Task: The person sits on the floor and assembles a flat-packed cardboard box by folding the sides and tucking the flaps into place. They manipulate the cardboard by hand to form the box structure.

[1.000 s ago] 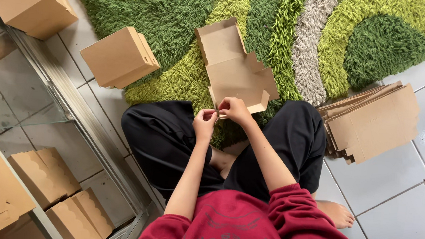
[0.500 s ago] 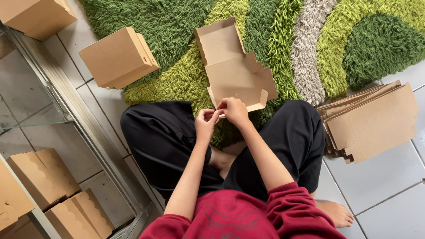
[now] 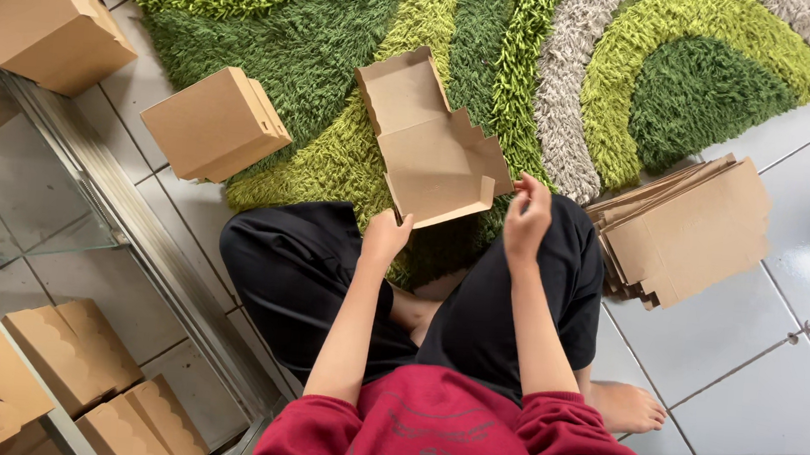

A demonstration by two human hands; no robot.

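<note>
Cardboard of a thin, brown kind makes up the half-folded box (image 3: 435, 144), which lies open on the green shag rug (image 3: 294, 49) just in front of the seated person's crossed legs. The left hand (image 3: 387, 239) is held at the box's near left corner, fingers curled; whether the edge is actually pinched cannot be told. The right hand (image 3: 527, 217) is raised just beside the near right edge, fingers loosely bent and apart from the card, gripping nothing. The two hands are spread to either side of the box. The box is judged light and fairly stiff across its panels but limp at the scored folds, so it is likely best taken by the upright side walls or near the creases, not by the scalloped flap edge, which would bend or tear. A stack of flat box blanks (image 3: 685, 228) rests on the white tiles (image 3: 756, 366) to the right, a finished closed box (image 3: 215, 122) to the left, and more are stored on glass shelves (image 3: 35, 221).
</note>
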